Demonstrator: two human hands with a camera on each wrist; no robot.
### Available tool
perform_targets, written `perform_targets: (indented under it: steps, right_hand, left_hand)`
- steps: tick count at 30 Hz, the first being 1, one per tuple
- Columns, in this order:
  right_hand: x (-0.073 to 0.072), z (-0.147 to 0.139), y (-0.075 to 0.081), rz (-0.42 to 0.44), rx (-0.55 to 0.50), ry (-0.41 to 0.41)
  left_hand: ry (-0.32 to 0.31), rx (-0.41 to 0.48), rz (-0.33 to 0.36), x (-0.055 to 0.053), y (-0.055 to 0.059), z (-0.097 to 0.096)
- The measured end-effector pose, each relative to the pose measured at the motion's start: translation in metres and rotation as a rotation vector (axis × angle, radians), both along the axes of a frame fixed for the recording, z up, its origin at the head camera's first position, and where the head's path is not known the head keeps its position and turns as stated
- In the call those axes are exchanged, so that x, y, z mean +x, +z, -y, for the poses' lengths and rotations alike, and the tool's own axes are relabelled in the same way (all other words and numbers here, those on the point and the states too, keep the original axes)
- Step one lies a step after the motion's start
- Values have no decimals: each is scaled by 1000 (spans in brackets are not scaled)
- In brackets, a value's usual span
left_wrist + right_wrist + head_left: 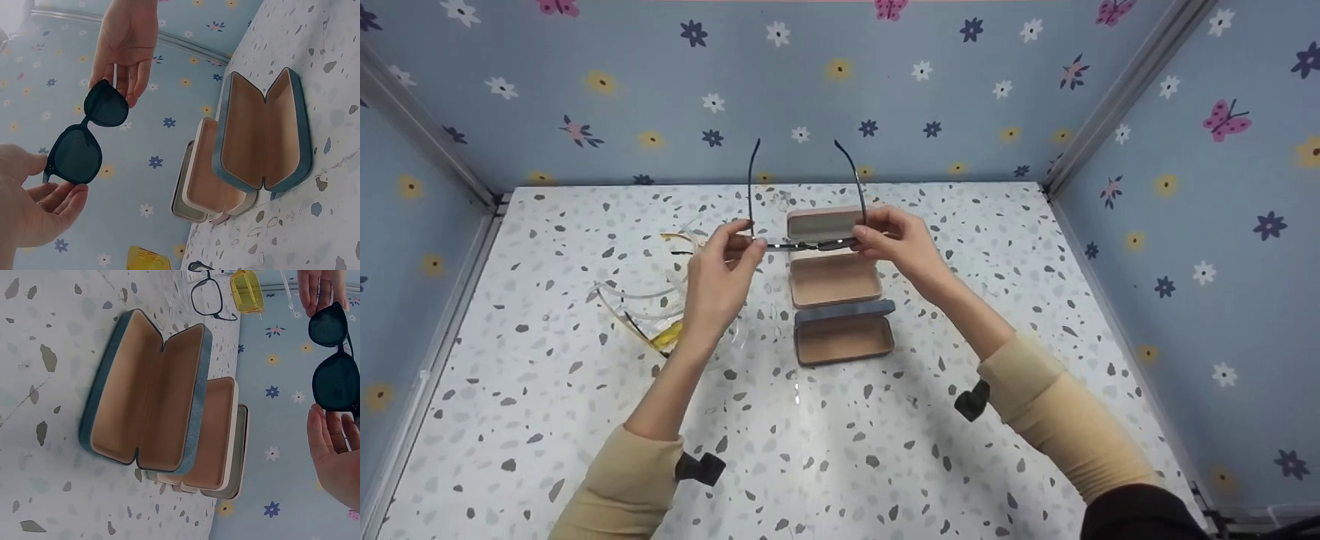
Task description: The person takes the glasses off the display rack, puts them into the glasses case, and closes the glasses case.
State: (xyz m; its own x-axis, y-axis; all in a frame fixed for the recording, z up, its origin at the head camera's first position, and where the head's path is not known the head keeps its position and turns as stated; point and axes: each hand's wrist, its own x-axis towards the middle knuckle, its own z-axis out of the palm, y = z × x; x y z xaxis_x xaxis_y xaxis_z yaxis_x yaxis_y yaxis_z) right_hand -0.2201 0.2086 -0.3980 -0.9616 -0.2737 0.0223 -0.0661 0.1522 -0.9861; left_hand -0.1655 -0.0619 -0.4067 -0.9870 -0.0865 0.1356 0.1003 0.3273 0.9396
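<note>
A pair of dark sunglasses (pixel 810 245) is held up level above the table, its arms unfolded and pointing away. My left hand (pixel 718 281) pinches the left end of the frame near the hinge; my right hand (pixel 906 247) pinches the right end the same way. In the left wrist view the dark lenses (pixel 77 154) show between both hands. Below and behind the sunglasses stand open glasses cases in a row: a blue one (pixel 845 341) nearest me, a pale one (pixel 835 282) with a tan lining behind it, and a grey-lined one (pixel 823 224) farthest back.
Left of the cases, partly behind my left forearm, several other glasses lie in a loose pile, among them a yellow-lensed pair (pixel 667 335) and a dark-framed pair (pixel 207 297). Flower-patterned panels (pixel 810 90) enclose the speckled table (pixel 825 465) at the back and sides.
</note>
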Motion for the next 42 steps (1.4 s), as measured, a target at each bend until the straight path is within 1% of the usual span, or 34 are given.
perform_targets:
  steps: [7,12,17,24,29,35,39,42]
  right_hand:
    - [6,-11,-11,-1,-46,-54]
    - [10,-18,-18,-12,-23,-70]
    - [15,-21,-26,-28,15,-86]
    - [18,-23,-38,-49,53,-103]
    - [20,-25,-43,-58,76,-116]
    - [20,-27,-42,-54,72,-126]
    - [20,-26,-39,-44,74,-127]
    - [19,-26,-38,-50,100,-125]
  left_hand:
    - [-88,-13,-6,-7,-5,-9]
    - [-127,-31,-28,-9,-13,-12]
    - [-152,-33,-43,-9,-23,-16]
    - [-155,-15,-55,-9,-35,-20]
    - [-151,-11,-82,-9,-39,-21]
    - [-156,-27,-104,-11,-40,-22]
    - [-163,-30,-102,-11,-41,-21]
    - [-164,-33,-96,-11,-40,-20]
